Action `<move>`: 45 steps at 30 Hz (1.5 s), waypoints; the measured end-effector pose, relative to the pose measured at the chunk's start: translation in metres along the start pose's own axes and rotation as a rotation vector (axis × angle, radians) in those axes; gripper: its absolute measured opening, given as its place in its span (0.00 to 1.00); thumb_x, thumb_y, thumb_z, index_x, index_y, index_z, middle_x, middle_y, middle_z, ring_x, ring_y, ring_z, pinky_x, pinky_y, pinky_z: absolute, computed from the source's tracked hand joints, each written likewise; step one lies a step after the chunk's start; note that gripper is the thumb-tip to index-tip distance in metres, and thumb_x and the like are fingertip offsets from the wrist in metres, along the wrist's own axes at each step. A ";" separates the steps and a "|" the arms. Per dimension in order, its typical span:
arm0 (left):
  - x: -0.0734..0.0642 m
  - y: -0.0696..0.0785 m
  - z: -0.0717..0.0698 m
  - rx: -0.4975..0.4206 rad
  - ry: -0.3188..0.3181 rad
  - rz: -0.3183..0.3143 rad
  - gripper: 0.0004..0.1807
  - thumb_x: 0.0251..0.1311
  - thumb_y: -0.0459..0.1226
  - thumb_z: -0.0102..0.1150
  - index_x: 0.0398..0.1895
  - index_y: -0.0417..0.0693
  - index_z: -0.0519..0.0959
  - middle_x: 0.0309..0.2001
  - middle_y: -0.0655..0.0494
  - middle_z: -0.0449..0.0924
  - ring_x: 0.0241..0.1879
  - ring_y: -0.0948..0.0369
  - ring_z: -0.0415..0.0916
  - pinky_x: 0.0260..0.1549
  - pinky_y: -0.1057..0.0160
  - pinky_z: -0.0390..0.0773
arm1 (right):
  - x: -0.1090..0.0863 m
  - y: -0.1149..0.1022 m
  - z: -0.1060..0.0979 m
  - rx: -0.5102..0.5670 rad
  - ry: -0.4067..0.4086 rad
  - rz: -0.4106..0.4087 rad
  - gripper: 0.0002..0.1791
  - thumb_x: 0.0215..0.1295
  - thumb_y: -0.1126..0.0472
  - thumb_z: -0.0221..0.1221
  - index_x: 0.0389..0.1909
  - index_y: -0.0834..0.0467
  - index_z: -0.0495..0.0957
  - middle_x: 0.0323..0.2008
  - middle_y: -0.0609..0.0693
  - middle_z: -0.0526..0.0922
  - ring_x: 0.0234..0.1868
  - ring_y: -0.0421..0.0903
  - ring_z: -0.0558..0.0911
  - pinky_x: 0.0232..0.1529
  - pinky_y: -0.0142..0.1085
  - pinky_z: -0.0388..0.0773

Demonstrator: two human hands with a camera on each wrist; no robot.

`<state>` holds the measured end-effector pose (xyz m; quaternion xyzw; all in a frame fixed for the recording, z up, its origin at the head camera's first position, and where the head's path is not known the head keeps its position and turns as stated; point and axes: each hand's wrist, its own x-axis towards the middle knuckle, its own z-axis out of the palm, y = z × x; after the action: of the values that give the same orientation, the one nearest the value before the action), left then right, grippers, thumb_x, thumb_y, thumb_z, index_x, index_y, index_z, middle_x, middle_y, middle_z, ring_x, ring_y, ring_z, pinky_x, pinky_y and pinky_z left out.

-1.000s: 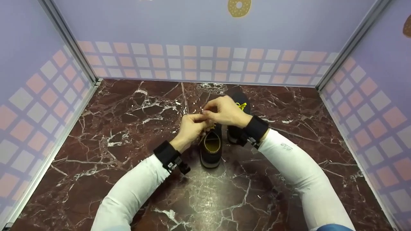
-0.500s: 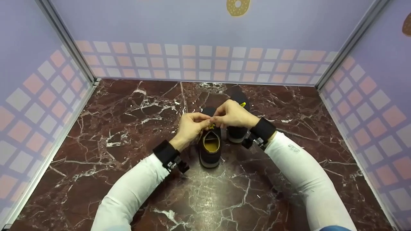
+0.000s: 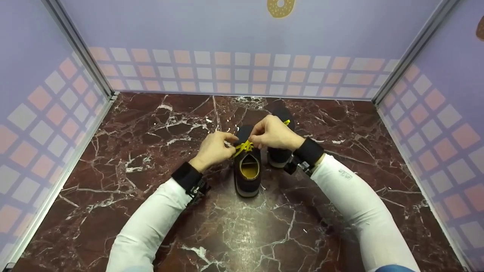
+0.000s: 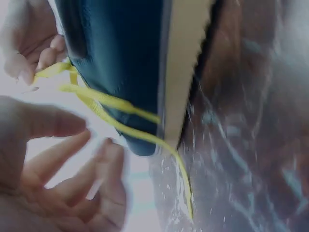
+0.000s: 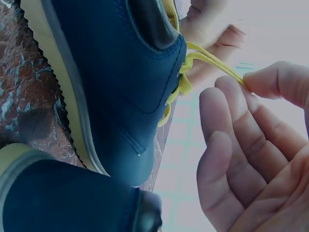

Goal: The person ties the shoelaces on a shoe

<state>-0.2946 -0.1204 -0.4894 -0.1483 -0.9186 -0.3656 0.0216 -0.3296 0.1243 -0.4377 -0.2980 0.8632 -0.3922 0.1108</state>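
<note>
A dark shoe (image 3: 247,187) with a yellow insole stands upright on the floor, toe pointing away. My right hand (image 3: 276,133) pinches a loop of its yellow shoelace (image 5: 217,61) between thumb and index finger, drawing it out from the lacing. My left hand (image 3: 214,149) is at the shoe's left side, its fingers spread and bent with nothing between them. In the left wrist view, a loose length of yellow lace (image 4: 140,134) passes in front of that hand, down the shoe's side to the floor. The shoe's toe is partly hidden behind the right hand.
A second dark shoe (image 3: 281,110) with a yellow lace stands right beside the first, partly behind the right hand and wrist. Reddish-brown marbled floor (image 3: 159,211) lies all around. Lilac panels (image 3: 242,30) with pink and white squares enclose it on three sides.
The right hand has moved down and right, toward the shoe's lacing. The left hand, earlier pinching at the laces against the right, has parted from it and moved left.
</note>
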 end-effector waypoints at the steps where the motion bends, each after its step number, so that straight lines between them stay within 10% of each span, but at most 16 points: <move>1: 0.000 0.000 0.000 0.040 -0.021 0.004 0.19 0.62 0.38 0.70 0.57 0.51 0.94 0.55 0.50 0.96 0.48 0.48 0.92 0.48 0.47 0.87 | 0.000 0.000 0.000 -0.001 -0.001 -0.003 0.09 0.73 0.64 0.66 0.38 0.59 0.96 0.29 0.57 0.95 0.30 0.58 0.94 0.37 0.54 0.94; 8: -0.001 -0.001 0.006 0.103 -0.007 0.029 0.08 0.66 0.40 0.75 0.45 0.56 0.96 0.45 0.53 0.97 0.43 0.49 0.92 0.44 0.46 0.87 | -0.001 0.000 0.001 -0.027 -0.014 -0.012 0.11 0.71 0.64 0.64 0.37 0.57 0.96 0.29 0.55 0.95 0.30 0.52 0.94 0.31 0.32 0.90; 16: 0.001 -0.001 0.000 0.097 0.013 0.021 0.06 0.69 0.37 0.68 0.42 0.48 0.93 0.39 0.51 0.96 0.39 0.49 0.91 0.44 0.47 0.86 | 0.000 -0.001 0.004 -0.038 -0.027 -0.027 0.10 0.70 0.65 0.64 0.36 0.56 0.96 0.28 0.55 0.95 0.28 0.48 0.93 0.30 0.29 0.88; 23: 0.007 0.016 -0.032 0.120 -0.185 -0.027 0.14 0.72 0.43 0.69 0.34 0.45 0.95 0.27 0.57 0.91 0.26 0.60 0.79 0.32 0.61 0.77 | 0.000 -0.003 0.003 -0.027 -0.030 -0.035 0.10 0.72 0.65 0.65 0.37 0.59 0.95 0.28 0.56 0.94 0.30 0.59 0.94 0.29 0.30 0.88; 28: 0.007 0.023 -0.041 -0.155 -0.344 -0.101 0.21 0.79 0.45 0.65 0.28 0.45 0.92 0.18 0.65 0.82 0.16 0.70 0.69 0.20 0.71 0.67 | 0.000 -0.002 0.004 -0.012 -0.048 -0.027 0.10 0.72 0.65 0.65 0.39 0.61 0.95 0.29 0.58 0.95 0.33 0.67 0.94 0.27 0.27 0.86; 34: 0.003 0.031 -0.039 -0.564 -0.425 -0.163 0.15 0.76 0.37 0.65 0.29 0.41 0.91 0.20 0.61 0.86 0.18 0.68 0.76 0.21 0.73 0.75 | 0.000 -0.002 0.002 -0.032 -0.045 -0.068 0.11 0.72 0.66 0.64 0.38 0.60 0.96 0.29 0.59 0.95 0.25 0.45 0.91 0.28 0.28 0.86; 40: -0.004 0.044 -0.036 -0.666 -0.485 -0.197 0.17 0.72 0.37 0.69 0.49 0.27 0.90 0.28 0.59 0.94 0.28 0.65 0.91 0.28 0.70 0.86 | 0.001 -0.002 0.001 -0.055 -0.038 -0.058 0.09 0.71 0.66 0.66 0.37 0.58 0.96 0.30 0.56 0.95 0.25 0.40 0.91 0.28 0.27 0.86; 45: -0.010 0.055 -0.030 -0.625 -0.450 -0.195 0.16 0.70 0.42 0.74 0.50 0.38 0.94 0.31 0.63 0.93 0.31 0.65 0.88 0.27 0.69 0.83 | 0.000 -0.003 0.000 -0.093 -0.024 -0.055 0.09 0.71 0.64 0.67 0.38 0.57 0.96 0.31 0.55 0.96 0.24 0.40 0.89 0.28 0.26 0.84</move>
<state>-0.2712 -0.1058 -0.4327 -0.1361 -0.7547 -0.5863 -0.2613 -0.3286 0.1226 -0.4360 -0.3313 0.8705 -0.3511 0.0963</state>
